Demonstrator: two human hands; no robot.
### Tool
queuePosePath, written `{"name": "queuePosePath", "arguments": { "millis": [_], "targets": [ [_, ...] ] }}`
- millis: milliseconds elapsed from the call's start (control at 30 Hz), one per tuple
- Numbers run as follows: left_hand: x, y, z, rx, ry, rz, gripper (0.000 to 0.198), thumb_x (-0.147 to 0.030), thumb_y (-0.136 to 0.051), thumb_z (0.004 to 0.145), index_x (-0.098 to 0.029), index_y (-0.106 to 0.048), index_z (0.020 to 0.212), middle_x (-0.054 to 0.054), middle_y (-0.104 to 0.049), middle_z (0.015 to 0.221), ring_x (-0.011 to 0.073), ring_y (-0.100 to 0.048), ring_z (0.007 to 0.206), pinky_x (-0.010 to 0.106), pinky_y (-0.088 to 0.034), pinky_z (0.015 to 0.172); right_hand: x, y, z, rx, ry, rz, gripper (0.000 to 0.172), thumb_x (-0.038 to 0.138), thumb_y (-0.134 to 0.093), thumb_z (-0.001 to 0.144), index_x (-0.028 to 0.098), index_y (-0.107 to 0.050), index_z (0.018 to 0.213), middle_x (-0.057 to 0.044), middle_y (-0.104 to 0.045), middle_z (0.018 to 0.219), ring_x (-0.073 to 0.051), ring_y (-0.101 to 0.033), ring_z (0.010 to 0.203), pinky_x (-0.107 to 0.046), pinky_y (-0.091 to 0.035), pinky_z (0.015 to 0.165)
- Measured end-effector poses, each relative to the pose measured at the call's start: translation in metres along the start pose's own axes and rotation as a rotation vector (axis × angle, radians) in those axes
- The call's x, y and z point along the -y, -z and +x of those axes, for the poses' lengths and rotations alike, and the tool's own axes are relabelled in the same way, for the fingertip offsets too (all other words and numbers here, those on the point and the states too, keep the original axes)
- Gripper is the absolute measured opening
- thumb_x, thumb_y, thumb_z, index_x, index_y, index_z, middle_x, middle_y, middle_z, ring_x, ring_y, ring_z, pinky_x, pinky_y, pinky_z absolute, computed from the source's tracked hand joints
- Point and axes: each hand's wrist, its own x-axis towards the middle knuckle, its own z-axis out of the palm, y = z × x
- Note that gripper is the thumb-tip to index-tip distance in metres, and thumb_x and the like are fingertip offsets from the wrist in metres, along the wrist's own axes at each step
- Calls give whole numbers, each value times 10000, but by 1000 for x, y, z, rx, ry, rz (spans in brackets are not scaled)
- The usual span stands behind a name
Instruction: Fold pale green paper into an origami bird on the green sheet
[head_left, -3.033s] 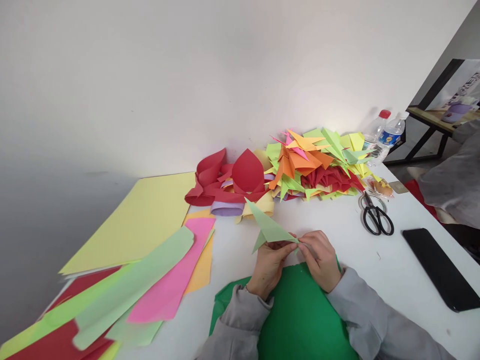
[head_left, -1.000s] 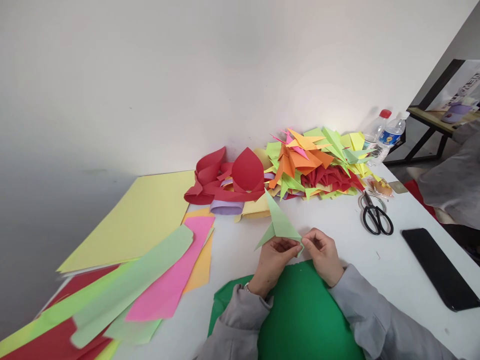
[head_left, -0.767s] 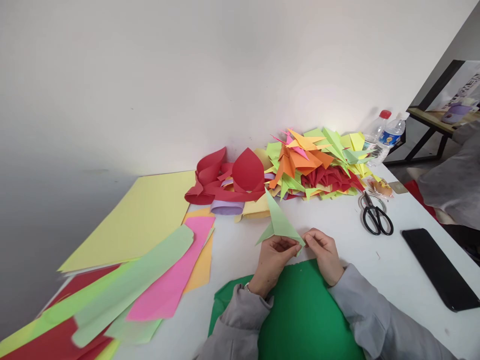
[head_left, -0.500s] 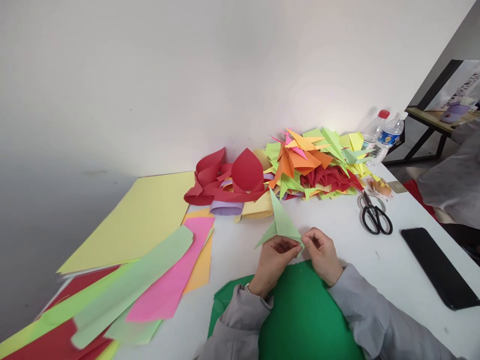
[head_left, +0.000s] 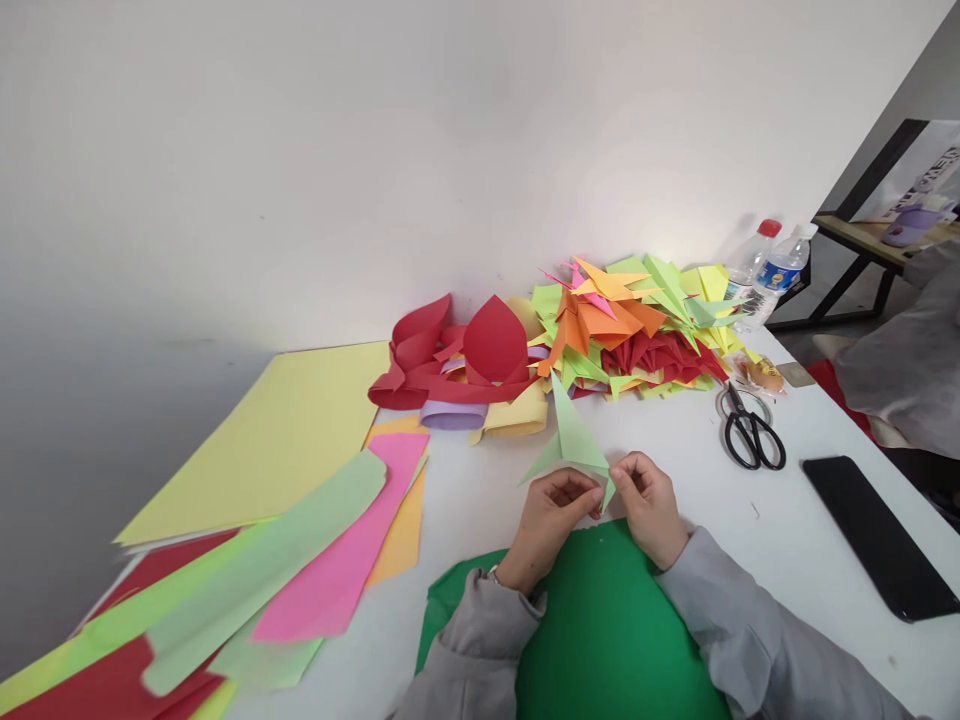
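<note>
A pale green folded paper shape (head_left: 576, 440) with pointed tips is held up over the table's front. My left hand (head_left: 553, 515) is closed on its lower edge, the fingertips pinched together. On the other side, my right hand (head_left: 651, 505) pinches the lower right corner between thumb and fingers. One long point stands up toward the back and another spreads left behind my left hand. Below both hands lies a large green sheet (head_left: 607, 630), partly covered by my sleeves.
Folded papers in several colours (head_left: 622, 325) are heaped at the back, beside red paper pieces (head_left: 495, 340). Scissors (head_left: 752, 430), a black phone-like slab (head_left: 877, 535) and plastic bottles (head_left: 776, 275) are on the right. Yellow sheets (head_left: 262, 440) and pink strips (head_left: 349, 555) lie left. A person's grey sleeve (head_left: 900, 360) shows far right.
The pale green folded paper has shifted slightly right and turned a little in my fingers. My right hand has moved slightly right; the left stays nearly in place.
</note>
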Motion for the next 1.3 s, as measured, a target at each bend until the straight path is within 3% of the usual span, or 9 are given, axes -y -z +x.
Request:
{"name": "queuePosePath", "arguments": {
  "millis": [133,500,733,833,933,1033,1167,1300],
  "targets": [
    [1,-1,0,9,10,11,236,-275,-858,540,-164,-664,617,3,-648,590,128,-587,522,238,-481,526,0,0,-1,-12,8,-14,315,463,-557,847,208,-511,669,45,-461,567,-117,-414,515,-234,-370,487],
    [4,0,1,55,38,52,278,-368,-812,625,-163,-623,612,-5,-600,440,108,-520,375,212,-423,396,-4,1,-2,-38,81,-99,269,391,-506,893,208,-497,697,41,-469,592,-119,-434,523,-237,-378,494],
    [3,0,-5,89,-45,126,343,-424,-777,660,-156,-594,550,2,-591,436,100,-478,303,204,-362,320,-4,3,0,-32,240,-199,228,296,-486,927,209,-489,717,42,-467,614,-115,-451,532,-226,-387,489],
    [4,1,-11,-17,-180,158,420,-433,-751,685,-163,-537,446,-23,-501,376,76,-417,315,204,-324,347,-1,4,1,-20,368,-264,208,246,-481,937,208,-502,734,26,-483,655,-123,-476,576,-238,-404,524],
    [8,5,-17,-264,-337,145,469,-449,-677,763,-180,-478,435,-47,-421,406,73,-382,401,213,-344,426,2,6,0,4,531,-339,181,193,-463,947,204,-536,782,-4,-518,696,-148,-509,656,-266,-421,580],
    [11,11,-19,-459,-421,99,413,-450,-622,816,-190,-488,525,-51,-434,472,83,-390,440,220,-359,453,3,7,-4,23,716,-426,151,148,-482,935,203,-577,832,-24,-564,705,-170,-508,696,-307,-395,626],
    [9,19,-16,-484,-378,31,316,-453,-653,786,-185,-547,656,-40,-544,518,118,-528,467,247,-454,488,5,8,-8,54,932,-523,148,105,-513,913,211,-614,891,-29,-622,738,-166,-518,709,-324,-359,647],
    [3,21,-13,-433,-278,-29,301,-437,-699,741,-167,-574,696,-5,-631,548,167,-624,499,298,-535,511,10,10,-8,84,1022,-579,125,114,-526,905,204,-606,868,-21,-624,722,-161,-527,703,-322,-368,654]
  ]
}}
